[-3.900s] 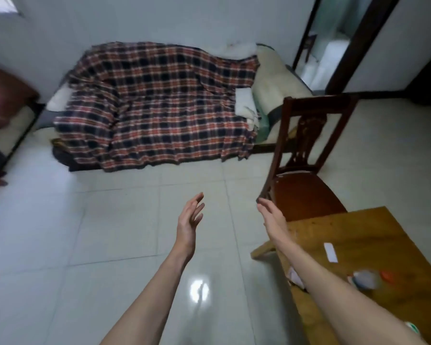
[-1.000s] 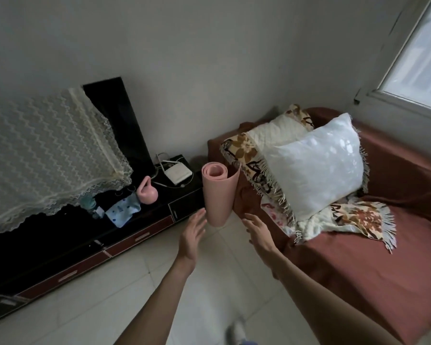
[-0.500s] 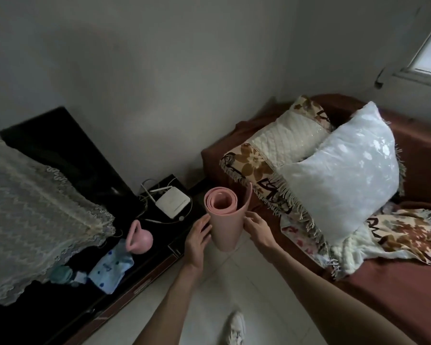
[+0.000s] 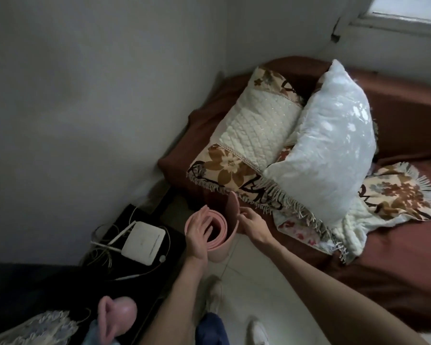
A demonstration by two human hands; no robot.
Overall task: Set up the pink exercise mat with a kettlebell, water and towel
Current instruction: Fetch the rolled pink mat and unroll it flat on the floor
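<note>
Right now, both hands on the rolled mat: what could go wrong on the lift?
1. The pink mat stands on end, with its outer flap loose at the right hand; it could unroll as it comes up.
2. The left hand has its fingers over the top rim, a weak grip for carrying.
3. The white router and its cables sit close beside the roll; swinging left could snag them or knock the pink kettlebell.

Pink mat [image 4: 219, 235], pink kettlebell [image 4: 117, 317]; beside the rust-brown bed [image 4: 396, 257], a white router [image 4: 143, 242]; on it, brown-flowered cream throw [image 4: 396, 195].
</note>
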